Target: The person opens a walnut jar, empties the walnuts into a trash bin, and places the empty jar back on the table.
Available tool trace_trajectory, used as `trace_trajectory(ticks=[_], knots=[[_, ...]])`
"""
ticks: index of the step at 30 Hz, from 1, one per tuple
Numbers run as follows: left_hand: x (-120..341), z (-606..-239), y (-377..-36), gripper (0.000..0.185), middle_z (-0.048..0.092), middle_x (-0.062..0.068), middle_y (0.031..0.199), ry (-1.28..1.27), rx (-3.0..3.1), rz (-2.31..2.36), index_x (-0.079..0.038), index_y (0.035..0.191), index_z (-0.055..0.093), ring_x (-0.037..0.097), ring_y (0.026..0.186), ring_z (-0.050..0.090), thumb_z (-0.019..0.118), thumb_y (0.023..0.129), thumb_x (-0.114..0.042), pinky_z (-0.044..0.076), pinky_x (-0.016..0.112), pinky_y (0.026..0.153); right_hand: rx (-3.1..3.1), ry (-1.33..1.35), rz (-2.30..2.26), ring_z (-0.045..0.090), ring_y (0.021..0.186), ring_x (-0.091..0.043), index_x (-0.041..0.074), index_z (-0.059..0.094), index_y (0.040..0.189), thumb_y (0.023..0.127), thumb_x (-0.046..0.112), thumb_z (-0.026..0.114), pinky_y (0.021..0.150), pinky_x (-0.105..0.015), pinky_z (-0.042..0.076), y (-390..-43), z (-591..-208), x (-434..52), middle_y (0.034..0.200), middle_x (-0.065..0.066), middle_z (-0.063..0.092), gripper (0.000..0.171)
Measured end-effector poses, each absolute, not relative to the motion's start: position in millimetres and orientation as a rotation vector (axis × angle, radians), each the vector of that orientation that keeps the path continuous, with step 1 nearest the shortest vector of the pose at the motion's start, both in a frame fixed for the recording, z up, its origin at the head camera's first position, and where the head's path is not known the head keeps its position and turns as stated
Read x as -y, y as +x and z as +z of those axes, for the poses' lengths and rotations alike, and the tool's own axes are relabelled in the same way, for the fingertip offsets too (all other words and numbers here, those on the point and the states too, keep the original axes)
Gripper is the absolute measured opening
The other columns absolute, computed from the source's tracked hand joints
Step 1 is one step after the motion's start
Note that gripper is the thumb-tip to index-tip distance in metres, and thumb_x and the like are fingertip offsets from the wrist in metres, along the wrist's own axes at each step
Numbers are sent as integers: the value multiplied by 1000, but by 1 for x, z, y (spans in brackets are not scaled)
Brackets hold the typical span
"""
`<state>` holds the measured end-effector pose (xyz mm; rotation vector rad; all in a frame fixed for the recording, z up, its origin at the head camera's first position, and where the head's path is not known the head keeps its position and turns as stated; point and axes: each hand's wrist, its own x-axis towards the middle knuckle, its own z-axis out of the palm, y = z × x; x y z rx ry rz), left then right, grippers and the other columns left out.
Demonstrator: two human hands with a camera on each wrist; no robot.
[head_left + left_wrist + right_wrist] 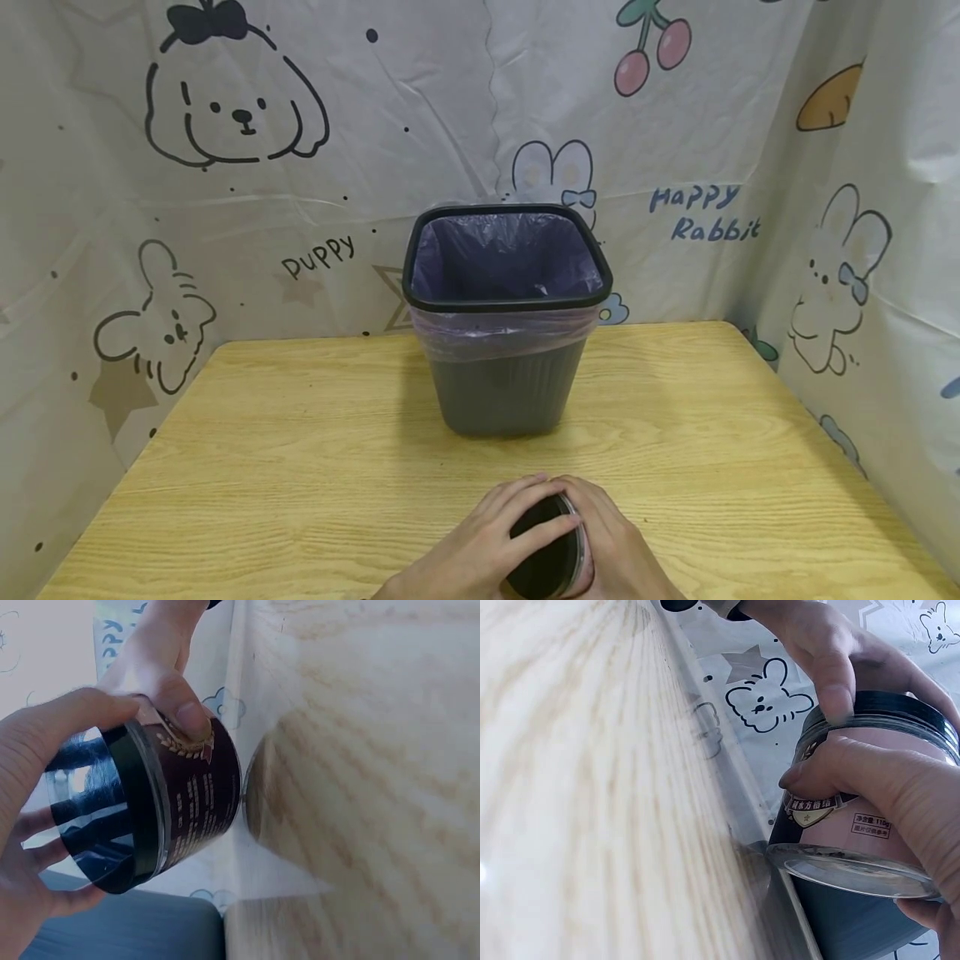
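A squat clear jar (855, 855) with a pink and dark printed label is held tilted between both hands near the front of the table. Its black lid (546, 554) faces the left in the head view. My left hand (480, 537) grips the lid, fingers spread across its top and thumb at its rim. Round the body of the jar curls my right hand (618, 546), its thumb pressed on the label (199, 795). In the left wrist view the jar's lower edge is close to the tabletop.
Behind the hands, a dark grey bin (506, 392) with a black rim and a purple liner bag (502, 329) stands on the wooden table (300, 467). Printed cloth (450, 125) hangs at the back and both sides of the table.
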<state>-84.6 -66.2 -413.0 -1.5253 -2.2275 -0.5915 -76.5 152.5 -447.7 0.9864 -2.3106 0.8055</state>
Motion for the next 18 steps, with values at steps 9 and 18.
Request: trace_trajectory(ticks=[9,18], knots=[[69,-411,-86,95,35,10,148,-1537,2210,-591,-15,147,37,23,136,35,80,72,-53,37,39,107,2358,965,803,54,116,-25,0,44,139,59,62,83,83,-46,54,-75,-447,-152,131,-10,52,109],[68,-411,-87,92,36,10,147,-1525,2201,-598,-15,147,38,21,134,37,77,74,-54,35,37,108,2360,966,822,54,115,-26,1,42,141,61,61,83,82,-47,54,-75,-448,-152,132,-10,52,108]])
